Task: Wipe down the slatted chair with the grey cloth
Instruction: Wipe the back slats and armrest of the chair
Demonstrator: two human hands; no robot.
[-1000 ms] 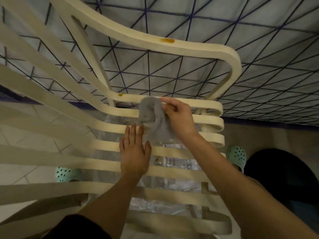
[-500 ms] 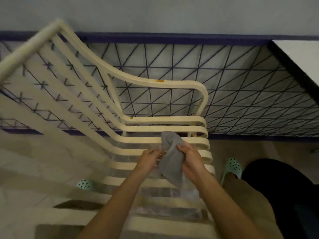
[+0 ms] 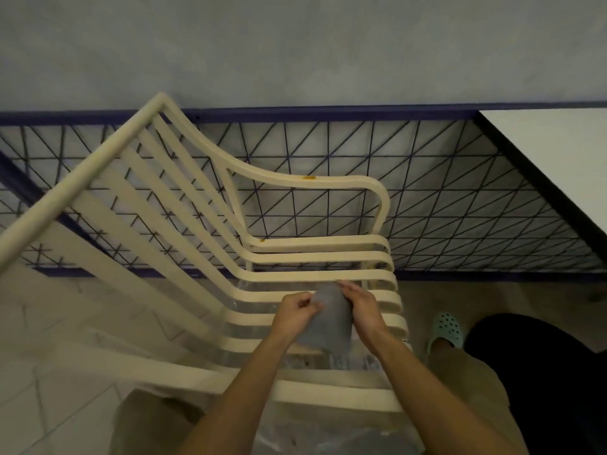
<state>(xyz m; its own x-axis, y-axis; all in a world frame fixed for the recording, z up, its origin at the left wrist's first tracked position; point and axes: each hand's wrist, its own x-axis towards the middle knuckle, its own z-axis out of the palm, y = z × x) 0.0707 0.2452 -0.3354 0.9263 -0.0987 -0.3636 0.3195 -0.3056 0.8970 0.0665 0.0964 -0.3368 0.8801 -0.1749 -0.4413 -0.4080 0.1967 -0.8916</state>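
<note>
Both hands hold the grey cloth above the slatted chair: left hand pinches an edge, right hand grips it, probably refolding for a clean side.

Dim, even indoor light with soft shadows; wide-angle bowing toward the edges; slight blur throughout, strongest at lower left.

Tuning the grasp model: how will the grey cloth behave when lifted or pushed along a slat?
Likely floppy: the grey cloth sags in folds between the left hand and right hand. Probably light, as a finger pinch seems to hold it up. Pushed along a chair slat, it would likely bunch rather than slide flat.
</note>
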